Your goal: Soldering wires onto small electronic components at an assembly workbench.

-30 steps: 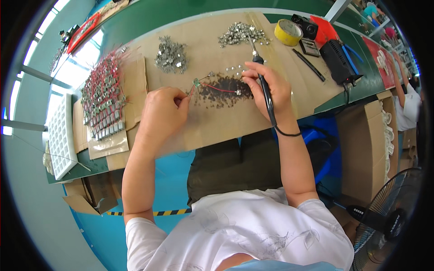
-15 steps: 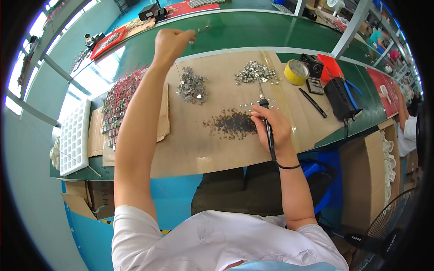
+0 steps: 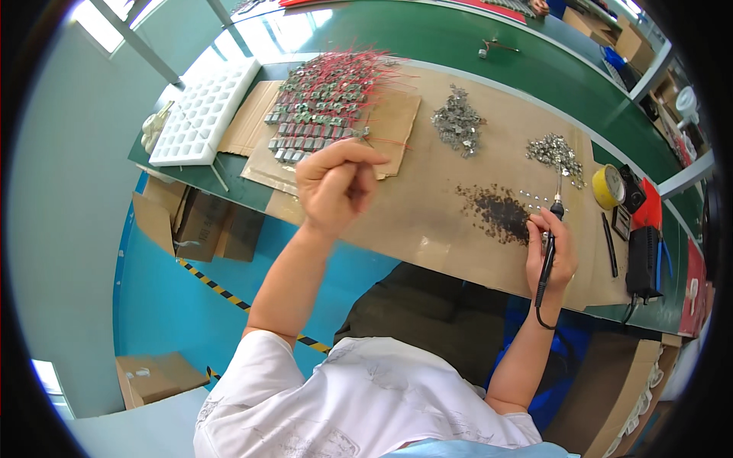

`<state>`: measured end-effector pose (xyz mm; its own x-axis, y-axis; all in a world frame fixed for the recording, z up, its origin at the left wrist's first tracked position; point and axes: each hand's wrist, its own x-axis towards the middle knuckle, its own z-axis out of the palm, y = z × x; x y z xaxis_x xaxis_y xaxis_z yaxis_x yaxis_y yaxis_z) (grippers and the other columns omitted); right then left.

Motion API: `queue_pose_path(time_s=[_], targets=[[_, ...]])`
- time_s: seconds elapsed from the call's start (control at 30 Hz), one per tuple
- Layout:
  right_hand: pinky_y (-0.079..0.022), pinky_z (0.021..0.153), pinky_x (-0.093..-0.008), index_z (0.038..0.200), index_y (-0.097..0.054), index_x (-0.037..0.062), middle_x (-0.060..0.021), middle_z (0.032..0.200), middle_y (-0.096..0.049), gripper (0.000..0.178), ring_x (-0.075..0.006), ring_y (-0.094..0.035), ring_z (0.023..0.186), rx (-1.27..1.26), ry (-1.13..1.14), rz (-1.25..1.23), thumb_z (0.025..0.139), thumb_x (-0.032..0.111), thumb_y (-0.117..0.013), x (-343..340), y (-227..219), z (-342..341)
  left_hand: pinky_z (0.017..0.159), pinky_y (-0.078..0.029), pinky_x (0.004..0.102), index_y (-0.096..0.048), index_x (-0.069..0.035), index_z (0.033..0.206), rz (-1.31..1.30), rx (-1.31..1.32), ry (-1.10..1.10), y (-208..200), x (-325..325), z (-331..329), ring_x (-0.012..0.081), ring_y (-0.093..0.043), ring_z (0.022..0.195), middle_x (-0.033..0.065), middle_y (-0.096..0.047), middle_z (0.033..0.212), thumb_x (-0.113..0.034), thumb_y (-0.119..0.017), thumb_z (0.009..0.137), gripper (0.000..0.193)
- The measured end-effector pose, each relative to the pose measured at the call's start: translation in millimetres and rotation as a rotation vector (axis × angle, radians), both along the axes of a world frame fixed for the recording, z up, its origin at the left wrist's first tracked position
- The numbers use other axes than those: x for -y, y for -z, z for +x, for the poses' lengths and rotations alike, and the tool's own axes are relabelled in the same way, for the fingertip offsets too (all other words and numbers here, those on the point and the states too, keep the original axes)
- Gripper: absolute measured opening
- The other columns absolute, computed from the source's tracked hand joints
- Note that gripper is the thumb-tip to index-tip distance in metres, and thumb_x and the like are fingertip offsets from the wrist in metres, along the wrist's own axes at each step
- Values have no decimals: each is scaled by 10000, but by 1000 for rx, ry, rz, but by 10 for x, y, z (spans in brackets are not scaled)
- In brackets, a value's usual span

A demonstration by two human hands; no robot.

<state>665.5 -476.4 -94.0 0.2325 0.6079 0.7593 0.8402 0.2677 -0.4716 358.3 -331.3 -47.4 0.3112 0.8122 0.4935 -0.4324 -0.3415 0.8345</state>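
My right hand (image 3: 556, 256) grips a soldering iron (image 3: 548, 267) like a pen. Its tip points away from me, at the near edge of a pile of small silver metal pieces (image 3: 551, 151). Beside that hand spreads a heap of tiny dark brown bits (image 3: 496, 212), with a few small silver pieces (image 3: 533, 196) laid out beyond it. My left hand (image 3: 336, 183) is curled closed above the near right corner of rows of small metal-cased parts with red wires (image 3: 321, 107). Whether its fingers hold anything is hidden. One small wired part (image 3: 484, 53) lies alone on the green surface.
Brown board (image 3: 366, 229) covers the bench. A second grey metal pile (image 3: 458, 126) lies mid-bench, a white foam tray (image 3: 206, 114) at the left. To the right are a yellow tape roll (image 3: 608, 187), a black pen (image 3: 609, 244) and a black box (image 3: 645, 262).
My left hand has come back from the green surface to the wired parts, leaving a small part there. The view has swung left. My right hand still holds the soldering iron.
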Motion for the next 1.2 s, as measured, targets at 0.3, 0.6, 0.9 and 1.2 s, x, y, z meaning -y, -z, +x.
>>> queue_pose_path(time_s=[0.3,0.6,0.9,1.2], targets=[[-565,702,-316,1147,-700,33,-110,883,-724,352,-232,-707,781,51,-36,11,829,-101,-771,23,-45,-16,573,-477,262,-769,81,1073,-198,-607,-759,-4,-855,-1310,149,-627,612,131,-705,756,-89,-643,833,320],[-556,700,-330,1129,-712,43,-110,866,-724,356,-247,-695,767,80,-71,-12,808,-98,-773,22,-51,-9,592,-554,340,-805,22,931,-350,-1265,-711,36,-1251,-1478,207,-695,608,142,-728,720,-226,-805,729,319],[-558,700,-339,1138,-709,44,-116,873,-726,377,-253,-694,772,71,-92,-33,799,-108,-767,25,-58,-47,737,-578,303,-785,26,982,-17,-958,-1105,-29,-1315,-1633,207,-726,720,140,-767,826,-222,-842,711,373],[-554,715,-355,1145,-707,48,-111,880,-730,401,-273,-690,776,97,-29,22,783,-110,-776,46,-45,29,573,-415,212,-757,-1,1024,305,-729,-112,-316,-628,-609,35,-520,598,21,-682,1004,68,-761,752,280]])
